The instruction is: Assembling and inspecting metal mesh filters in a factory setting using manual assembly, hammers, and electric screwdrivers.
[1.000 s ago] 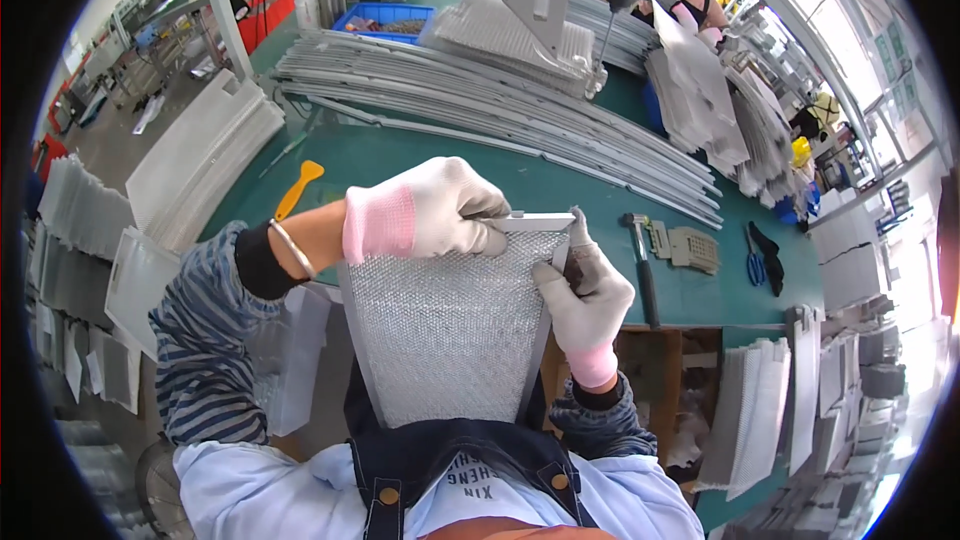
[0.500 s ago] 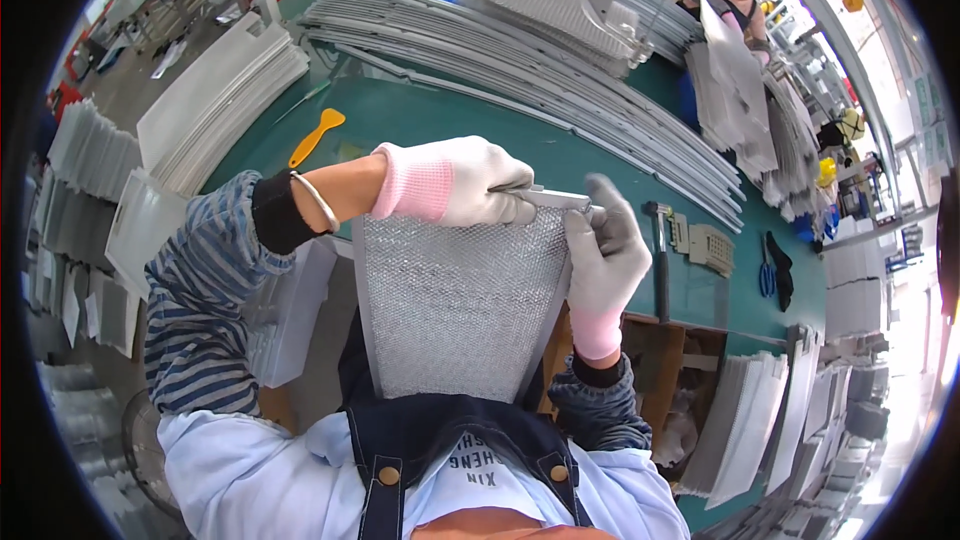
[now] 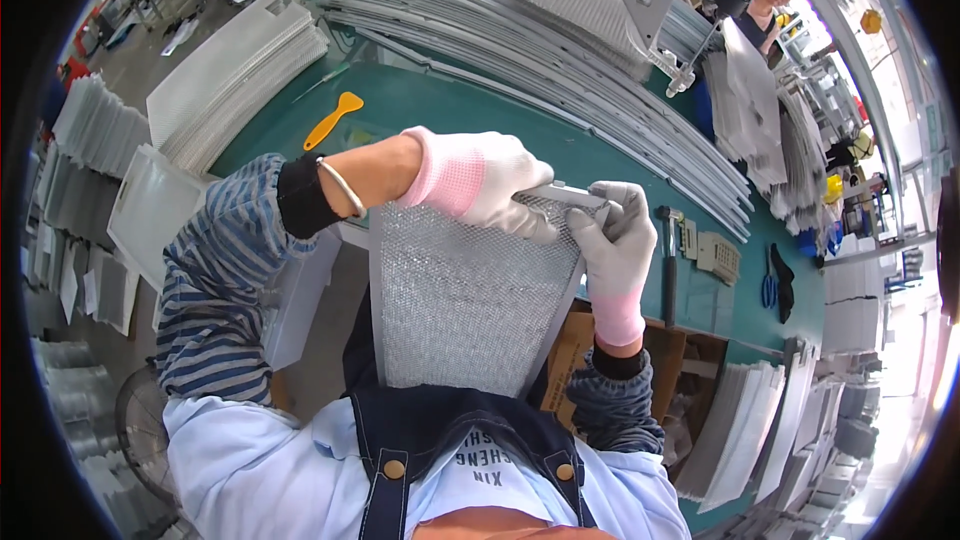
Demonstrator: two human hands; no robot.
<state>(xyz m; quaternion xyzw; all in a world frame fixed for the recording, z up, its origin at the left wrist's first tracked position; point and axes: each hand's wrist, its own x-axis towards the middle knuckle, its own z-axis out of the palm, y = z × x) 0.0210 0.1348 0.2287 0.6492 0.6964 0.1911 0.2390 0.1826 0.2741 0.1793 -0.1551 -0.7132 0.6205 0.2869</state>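
A silver metal mesh filter panel point(image 3: 465, 290) with a thin frame leans between the green table's edge and my apron, mesh face up. My left hand point(image 3: 495, 185), in a white glove with a pink cuff, is closed on its far edge, fingers over the frame strip and thumb on the mesh. At the far right corner my right hand point(image 3: 615, 235), gloved alike, pinches the light metal frame strip point(image 3: 568, 194). Part of the far edge is hidden under my left hand.
Long metal strips point(image 3: 560, 90) lie across the green table point(image 3: 400, 95). A yellow scraper point(image 3: 333, 121) is left; a hammer point(image 3: 670, 265) and blue-handled scissors point(image 3: 770, 280) are right. Mesh panels point(image 3: 235, 80) are stacked on the left. Another person point(image 3: 765, 15) stands at the far right.
My right fingers, spread with one raised before, have come down onto the panel's corner. My left thumb has shifted onto the mesh. The whole view has swung slightly.
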